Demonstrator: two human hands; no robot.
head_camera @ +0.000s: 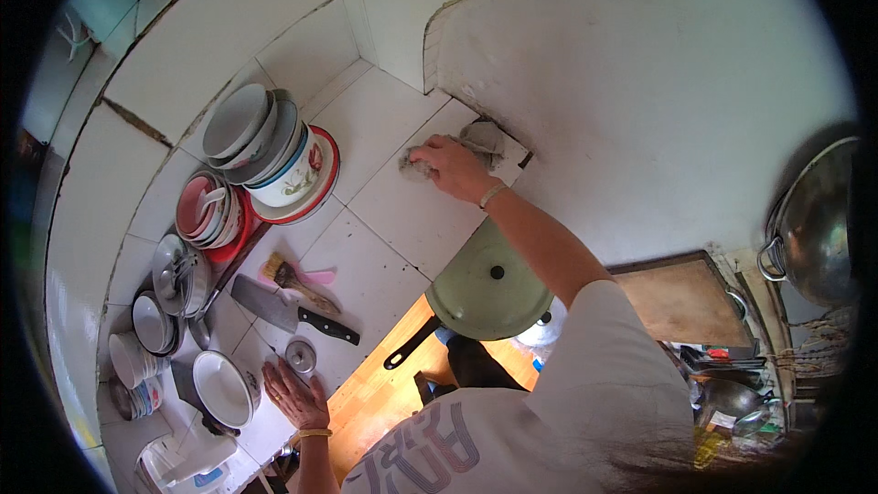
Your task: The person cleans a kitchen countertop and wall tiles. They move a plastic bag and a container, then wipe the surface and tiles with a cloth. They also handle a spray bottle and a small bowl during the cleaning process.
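My right hand [453, 166] presses a greyish scrubbing pad or wadded cloth [413, 166] onto the white tiled counter [391, 226], near its back corner. A crumpled grey cloth [485, 138] lies just behind the hand by the wall; whether it joins the piece in my fingers is hard to tell. My left hand [296, 394] rests on the counter's front edge with fingers spread, holding nothing. Close to its fingertips sits a small round metal lid [300, 357]. A cleaver [295, 312] with a black handle and a bristle brush [298, 281] lie between the two hands.
Stacked bowls [236, 125], an enamel basin [295, 175] and pink bowls [199, 209] line the back wall. A white bowl [223, 390] stands left of my left hand. Below my right arm is a green lidded pan [480, 295]. A wooden board [679, 298] and a wok [820, 226] are at right.
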